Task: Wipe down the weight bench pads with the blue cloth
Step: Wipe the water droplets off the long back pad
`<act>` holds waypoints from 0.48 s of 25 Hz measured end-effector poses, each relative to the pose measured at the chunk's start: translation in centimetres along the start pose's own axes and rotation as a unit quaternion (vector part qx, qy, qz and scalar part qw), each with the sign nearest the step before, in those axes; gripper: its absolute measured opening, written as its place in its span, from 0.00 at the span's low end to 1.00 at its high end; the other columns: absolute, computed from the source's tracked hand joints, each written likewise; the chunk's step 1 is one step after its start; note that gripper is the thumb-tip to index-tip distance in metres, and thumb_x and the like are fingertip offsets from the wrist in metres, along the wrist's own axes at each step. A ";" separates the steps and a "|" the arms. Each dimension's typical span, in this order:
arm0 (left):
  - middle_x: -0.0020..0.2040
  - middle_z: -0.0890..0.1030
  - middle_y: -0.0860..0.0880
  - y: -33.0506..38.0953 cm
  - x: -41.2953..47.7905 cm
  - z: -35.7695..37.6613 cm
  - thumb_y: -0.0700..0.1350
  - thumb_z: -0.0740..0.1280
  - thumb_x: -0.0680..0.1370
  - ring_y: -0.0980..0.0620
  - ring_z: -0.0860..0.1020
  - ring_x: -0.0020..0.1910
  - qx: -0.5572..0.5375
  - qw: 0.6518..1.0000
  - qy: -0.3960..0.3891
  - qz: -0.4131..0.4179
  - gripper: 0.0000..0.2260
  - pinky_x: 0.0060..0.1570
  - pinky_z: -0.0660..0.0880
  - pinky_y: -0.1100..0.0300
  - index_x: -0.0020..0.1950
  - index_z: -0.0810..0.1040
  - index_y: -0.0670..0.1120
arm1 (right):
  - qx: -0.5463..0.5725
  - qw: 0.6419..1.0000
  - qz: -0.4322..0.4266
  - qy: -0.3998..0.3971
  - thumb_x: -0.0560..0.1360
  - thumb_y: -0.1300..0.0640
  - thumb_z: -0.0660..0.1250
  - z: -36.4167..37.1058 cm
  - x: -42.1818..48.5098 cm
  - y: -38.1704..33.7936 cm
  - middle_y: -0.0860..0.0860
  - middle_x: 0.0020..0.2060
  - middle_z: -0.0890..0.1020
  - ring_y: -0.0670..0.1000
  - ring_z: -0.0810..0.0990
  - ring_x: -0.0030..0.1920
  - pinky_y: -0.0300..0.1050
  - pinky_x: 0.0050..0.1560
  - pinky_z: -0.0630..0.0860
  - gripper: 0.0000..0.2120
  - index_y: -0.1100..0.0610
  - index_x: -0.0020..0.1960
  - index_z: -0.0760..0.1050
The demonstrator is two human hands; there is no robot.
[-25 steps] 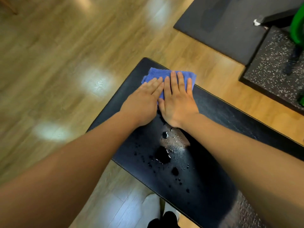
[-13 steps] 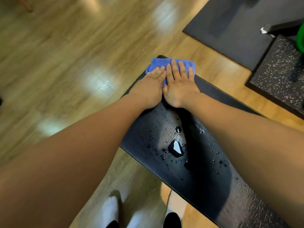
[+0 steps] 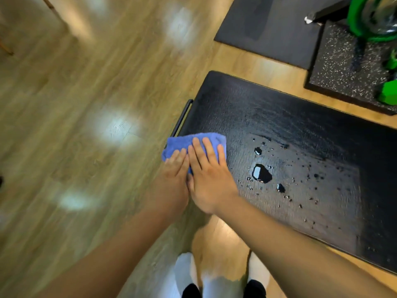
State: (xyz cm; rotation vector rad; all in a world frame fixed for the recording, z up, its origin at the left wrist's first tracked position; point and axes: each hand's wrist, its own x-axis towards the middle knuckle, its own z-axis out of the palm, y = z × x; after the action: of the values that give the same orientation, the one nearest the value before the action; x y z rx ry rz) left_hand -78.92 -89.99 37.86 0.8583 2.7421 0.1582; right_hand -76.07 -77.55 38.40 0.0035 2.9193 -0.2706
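Note:
The folded blue cloth [image 3: 189, 141] lies at the near left corner of the black bench pad [image 3: 290, 130], partly over its left end. My left hand [image 3: 174, 179] and my right hand [image 3: 209, 175] press flat on the cloth side by side, fingers straight. A puddle of water [image 3: 261, 173] and scattered droplets sit on the pad just right of my right hand.
A black metal bar [image 3: 182, 118] of the bench frame runs along the pad's left end. Dark floor mats [image 3: 268, 29] and a speckled rubber mat [image 3: 343, 67] with green weight gear [image 3: 369, 20] lie at the upper right. My feet in white socks [image 3: 184, 274] stand on the wooden floor.
Both hands have slid the cloth from the pad's far corner back toward me, to the near left corner. The view has shifted, and more of the pad shows.

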 end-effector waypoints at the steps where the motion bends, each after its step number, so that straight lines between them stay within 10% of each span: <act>1: 0.64 0.75 0.34 0.3 -1.0 -0.4 0.41 0.54 0.73 0.36 0.74 0.64 -0.007 1.000 0.000 0.003 0.23 0.66 0.68 0.46 0.64 0.73 0.31 | 0.003 1.000 0.002 -0.001 0.75 0.47 0.49 0.5 -0.9 -0.7 0.56 0.76 0.59 0.59 0.53 0.76 0.62 0.75 0.52 0.31 0.59 0.75 0.59; 5: 0.58 0.79 0.33 1.3 -2.4 -1.7 0.40 0.54 0.73 0.35 0.78 0.58 0.048 0.996 -0.031 0.066 0.22 0.57 0.75 0.43 0.59 0.76 0.30 | 0.009 1.000 -0.021 -0.001 0.75 0.49 0.48 1.4 -2.2 -0.9 0.56 0.77 0.55 0.59 0.50 0.77 0.61 0.75 0.51 0.31 0.59 0.76 0.55; 12: 0.73 0.63 0.35 1.1 5.2 -2.7 0.44 0.49 0.78 0.36 0.61 0.73 -0.023 0.997 -0.020 0.070 0.25 0.73 0.54 0.47 0.73 0.62 0.34 | 0.002 1.000 0.008 -0.017 0.80 0.45 0.45 -1.2 3.1 4.5 0.52 0.78 0.46 0.54 0.40 0.77 0.54 0.77 0.39 0.30 0.56 0.78 0.45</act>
State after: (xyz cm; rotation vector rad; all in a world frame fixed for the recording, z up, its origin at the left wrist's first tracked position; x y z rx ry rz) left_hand -83.23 -86.19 39.48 1.0303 2.6310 0.2264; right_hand -79.28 -72.91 38.11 0.0235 2.8843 -0.2722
